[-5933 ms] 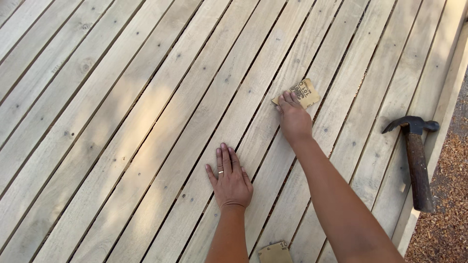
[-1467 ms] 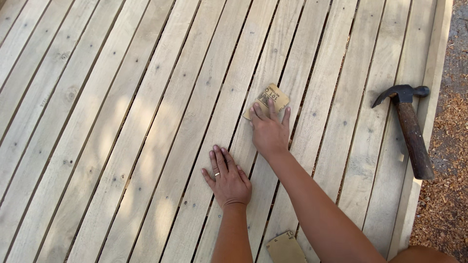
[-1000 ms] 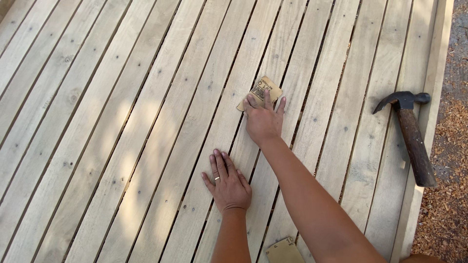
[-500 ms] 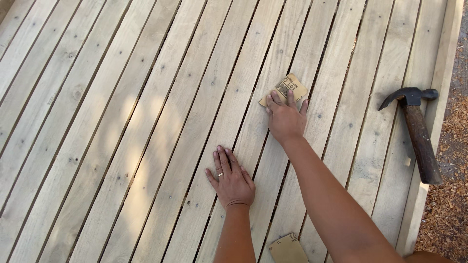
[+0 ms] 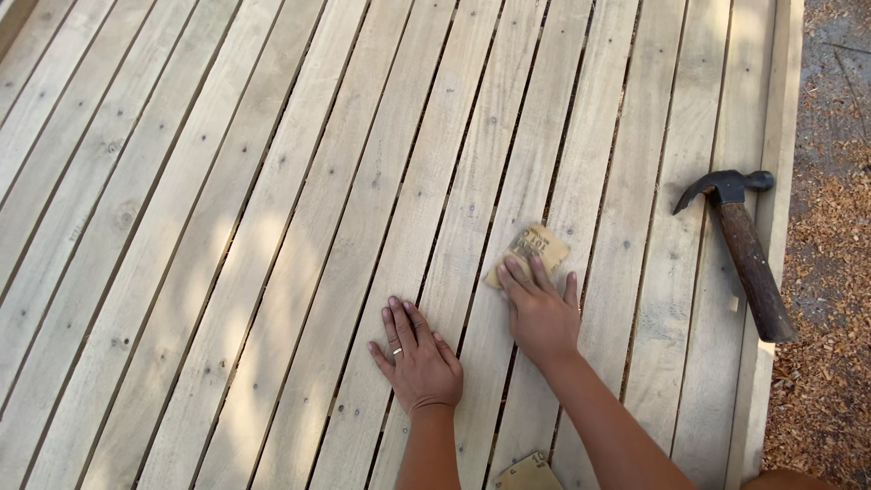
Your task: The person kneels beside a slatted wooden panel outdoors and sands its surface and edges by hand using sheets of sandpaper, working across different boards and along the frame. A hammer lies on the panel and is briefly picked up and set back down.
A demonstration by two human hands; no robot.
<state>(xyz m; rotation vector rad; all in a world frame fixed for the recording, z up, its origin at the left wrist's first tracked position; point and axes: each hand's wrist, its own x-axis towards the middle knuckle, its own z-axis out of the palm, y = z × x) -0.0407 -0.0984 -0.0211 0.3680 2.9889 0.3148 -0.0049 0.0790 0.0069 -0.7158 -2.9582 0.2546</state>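
- Wooden deck (image 5: pixel 227 272): pale planks run from 7 o'clock up toward 1 o'clock across the whole view, with thin dark gaps between them, nail heads and a few knots. Patches of sun and shade lie over the left half.
- Left hand (image 5: pixel 415 358): it lies flat on the planks, palm down, fingers stretched out and a little apart, pointing toward 11 o'clock. A ring shows on one finger. It pinches nothing; it only rests on the bare wood.
- Second sheet (image 5: pixel 526 474): at 6 o'clock from the hands, at the bottom edge, a tan piece of paper pokes into view between the two forearms, mostly cut off by the frame.
- Right hand (image 5: pixel 542 313): it sits just beside the left hand, at about 2 o'clock from it, palm down. Its fingers are laid close together and pressed flat on the near part of the sandpaper, not curled round it.
- Sandpaper (image 5: pixel 533 245): a small tan sheet, printed on its upper side, lying flat on a plank at 12 o'clock from the right hand, with its far corner clear of the fingertips.
- Hammer (image 5: pixel 746 259): well apart from the hands, at 3 o'clock, it lies on the last planks near the deck's edge, dark claw head away from the person, brown handle toward 5 o'clock.
- Wood chips (image 5: pixel 830 272): they cover the ground beyond the deck's right edge.
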